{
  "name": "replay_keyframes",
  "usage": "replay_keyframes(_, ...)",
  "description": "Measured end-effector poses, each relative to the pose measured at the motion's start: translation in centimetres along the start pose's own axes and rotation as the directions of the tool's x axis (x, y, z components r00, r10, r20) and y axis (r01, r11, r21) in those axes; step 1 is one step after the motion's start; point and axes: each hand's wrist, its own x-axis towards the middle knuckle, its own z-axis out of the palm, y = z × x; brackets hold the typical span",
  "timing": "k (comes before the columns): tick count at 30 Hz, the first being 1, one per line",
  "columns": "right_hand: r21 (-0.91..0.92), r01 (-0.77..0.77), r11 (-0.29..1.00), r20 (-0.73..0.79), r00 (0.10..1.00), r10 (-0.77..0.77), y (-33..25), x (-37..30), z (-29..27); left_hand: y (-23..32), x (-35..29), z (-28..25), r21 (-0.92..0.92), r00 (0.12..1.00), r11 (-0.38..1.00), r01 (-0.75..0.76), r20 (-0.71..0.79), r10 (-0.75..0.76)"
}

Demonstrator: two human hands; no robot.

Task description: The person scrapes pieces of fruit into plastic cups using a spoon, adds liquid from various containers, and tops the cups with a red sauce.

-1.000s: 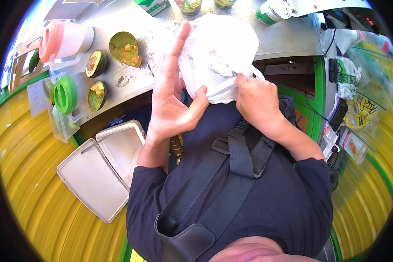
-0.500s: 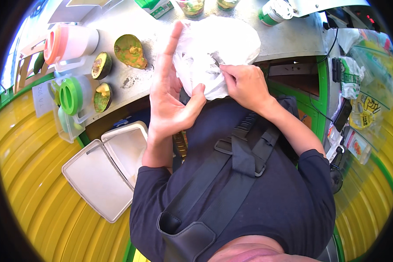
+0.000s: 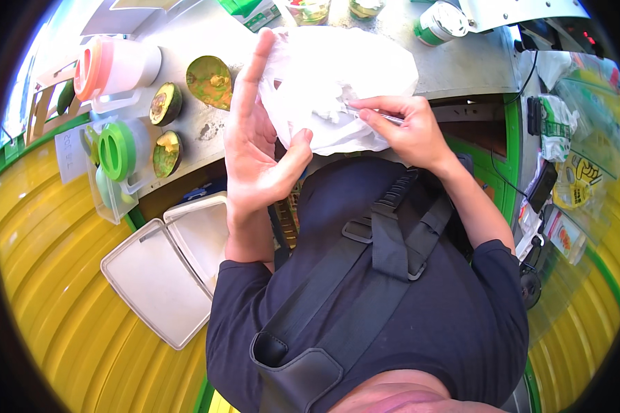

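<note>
A white plastic bag (image 3: 375,58) stands bulging at the front edge of the metal counter (image 3: 468,72); its contents are hidden. My right hand (image 3: 417,131) pinches a twisted bit of the bag between thumb and fingers. At the bag's left side is my left hand (image 3: 258,155), index finger stretched up and thumb spread apart from it. The other left fingers bend in by the bag's edge and are partly hidden. Left of that hand lie two avocado halves (image 3: 165,103) and a larger hollowed green piece (image 3: 209,81), which looks like avocado skin.
A pitcher with an orange lid (image 3: 117,71) and one with a green lid (image 3: 117,151) stand at the left. Filled clear cups (image 3: 305,10) and a green-and-white can (image 3: 439,24) line the back. Below the counter are a pale lidded container (image 3: 162,279) and an open compartment (image 3: 472,134).
My right hand has shifted slightly right, its fingers straighter and drawn out from the bag. My left hand has moved a little left, and the bag spreads wider.
</note>
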Motion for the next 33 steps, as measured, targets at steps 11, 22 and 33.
replay_keyframes(11,0.008,-0.119,0.993,0.051,0.992,0.118,-6.6,-0.4,-3.7,-0.5,0.6,-0.8,-0.088,1.0,0.996,0.003,-0.019,-0.005)
replay_keyframes(22,-0.063,0.015,0.998,-0.01,1.0,-0.016,-13.9,5.9,-8.5,-1.3,-0.5,-2.1,-0.203,0.993,0.976,0.081,-0.073,-0.098)
replay_keyframes(33,-0.918,0.318,0.238,0.203,0.891,-0.407,-7.4,15.3,-3.8,-0.8,-0.7,-1.8,-0.234,0.971,0.963,0.137,-0.158,-0.177)
